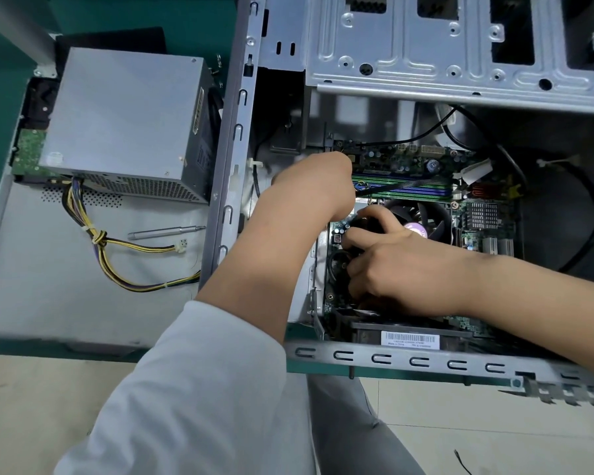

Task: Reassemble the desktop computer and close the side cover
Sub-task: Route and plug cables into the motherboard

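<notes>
The computer case (426, 63) is lying open on its side on the green worktop (0, 80), filling the right half of the view. Both hands are reaching inside it. The right hand (402, 265) is curling its grip around something dark beside the cooler fan (426, 214). The left hand (316, 186) is bending down by the memory sticks (408, 190); its grip is hiding, so I cannot tell. The power supply (124, 121) is sitting on the side cover (48, 286) to the left, with a screwdriver (165, 231) lying near it.

two hands (318, 186) – one computer case (460, 56), one power supply (124, 121), one screwdriver (165, 232), one cooler fan (422, 217)
</notes>
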A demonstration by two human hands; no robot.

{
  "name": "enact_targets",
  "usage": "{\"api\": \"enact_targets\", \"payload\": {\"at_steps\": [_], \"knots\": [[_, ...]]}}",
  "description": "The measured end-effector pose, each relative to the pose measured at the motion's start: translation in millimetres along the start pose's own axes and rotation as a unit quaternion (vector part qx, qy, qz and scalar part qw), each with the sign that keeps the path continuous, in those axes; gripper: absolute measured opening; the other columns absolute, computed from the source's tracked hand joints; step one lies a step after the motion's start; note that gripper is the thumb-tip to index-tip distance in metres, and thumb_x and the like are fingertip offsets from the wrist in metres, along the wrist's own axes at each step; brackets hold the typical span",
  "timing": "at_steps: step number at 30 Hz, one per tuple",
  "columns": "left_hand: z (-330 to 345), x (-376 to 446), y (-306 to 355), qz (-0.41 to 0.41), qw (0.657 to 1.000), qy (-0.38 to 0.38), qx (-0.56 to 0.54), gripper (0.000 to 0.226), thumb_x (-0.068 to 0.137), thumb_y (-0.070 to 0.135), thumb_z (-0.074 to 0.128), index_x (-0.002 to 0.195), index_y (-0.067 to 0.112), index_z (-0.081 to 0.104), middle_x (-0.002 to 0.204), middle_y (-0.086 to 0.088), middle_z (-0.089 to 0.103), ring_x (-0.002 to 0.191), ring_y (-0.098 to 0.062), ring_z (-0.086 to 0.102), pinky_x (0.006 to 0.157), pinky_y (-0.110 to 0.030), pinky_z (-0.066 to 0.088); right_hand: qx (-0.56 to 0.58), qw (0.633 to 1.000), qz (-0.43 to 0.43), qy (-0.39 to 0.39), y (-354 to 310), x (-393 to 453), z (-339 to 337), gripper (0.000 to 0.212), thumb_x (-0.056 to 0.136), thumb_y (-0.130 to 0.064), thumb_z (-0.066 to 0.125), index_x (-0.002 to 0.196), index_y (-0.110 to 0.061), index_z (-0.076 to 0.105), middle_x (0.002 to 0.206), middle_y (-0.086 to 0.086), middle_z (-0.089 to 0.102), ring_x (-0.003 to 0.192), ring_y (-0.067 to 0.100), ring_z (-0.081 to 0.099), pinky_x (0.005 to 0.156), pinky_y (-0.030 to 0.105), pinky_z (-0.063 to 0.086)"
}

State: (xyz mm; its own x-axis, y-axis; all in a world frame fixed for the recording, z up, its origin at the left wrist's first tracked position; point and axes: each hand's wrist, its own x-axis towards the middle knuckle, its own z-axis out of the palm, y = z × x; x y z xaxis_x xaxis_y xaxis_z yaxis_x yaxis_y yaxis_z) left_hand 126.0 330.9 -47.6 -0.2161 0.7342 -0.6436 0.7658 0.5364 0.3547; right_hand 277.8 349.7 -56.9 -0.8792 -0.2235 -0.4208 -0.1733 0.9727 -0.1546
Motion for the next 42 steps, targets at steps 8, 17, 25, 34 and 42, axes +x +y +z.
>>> {"api": "enact_targets", "payload": {"at_steps": [8,17,25,34,42], "knots": [[-0.1,-1.8,0.5,-0.001,1.000,0.001,-0.004,0.024,0.088,0.008,0.062,0.110,0.016,0.064,0.100,-0.003,0.062,0.092,-0.024,0.061,0.087,-0.039,0.051,0.016,1.000,0.004,-0.026,-0.3,-2.3,-1.2,0.014,0.082,-0.023,0.050,0.079,-0.028,0.063,0.078,-0.013,0.051,0.107,0.018,0.037,0.110,0.041,0.008],[-1.7,-2.7,1.6,-0.002,1.000,-0.002,-0.008,0.023,0.088,0.008,0.063,0.109,0.017,0.064,0.101,-0.003,0.062,0.092,-0.024,0.061,0.088,-0.040,0.052,0.007,1.000,0.010,-0.022,0.5,-2.7,2.5,0.017,0.087,-0.023,0.049,0.084,-0.029,0.064,0.081,-0.015,0.051,0.110,0.017,0.037,0.111,0.040,0.005],[-1.1,-3.1,2.0,-0.002,1.000,0.001,-0.003,0.023,0.088,0.009,0.063,0.108,0.017,0.064,0.104,-0.003,0.062,0.096,-0.024,0.061,0.089,-0.039,0.051,-0.003,1.000,0.007,-0.001,-1.1,-2.8,3.9,0.025,0.085,-0.021,0.043,0.089,-0.030,0.066,0.082,-0.014,0.052,0.106,0.017,0.038,0.111,0.042,0.007],[-0.1,-4.3,2.5,0.008,1.000,0.009,0.014,0.024,0.088,0.008,0.062,0.110,0.016,0.064,0.104,-0.003,0.062,0.097,-0.024,0.060,0.091,-0.040,0.051,-0.007,0.995,-0.047,0.086,2.0,-6.7,10.7,0.031,0.081,-0.012,0.035,0.079,-0.024,0.064,0.081,-0.011,0.053,0.097,0.028,0.049,0.108,0.049,0.023],[1.2,-4.5,2.8,0.013,1.000,0.014,0.017,0.023,0.087,0.006,0.062,0.109,0.015,0.064,0.104,-0.004,0.064,0.096,-0.025,0.061,0.090,-0.040,0.051,-0.020,0.995,-0.050,0.082,0.4,-5.0,11.7,0.030,0.082,-0.011,0.035,0.076,-0.023,0.062,0.081,-0.012,0.051,0.099,0.027,0.048,0.108,0.051,0.021]]}}
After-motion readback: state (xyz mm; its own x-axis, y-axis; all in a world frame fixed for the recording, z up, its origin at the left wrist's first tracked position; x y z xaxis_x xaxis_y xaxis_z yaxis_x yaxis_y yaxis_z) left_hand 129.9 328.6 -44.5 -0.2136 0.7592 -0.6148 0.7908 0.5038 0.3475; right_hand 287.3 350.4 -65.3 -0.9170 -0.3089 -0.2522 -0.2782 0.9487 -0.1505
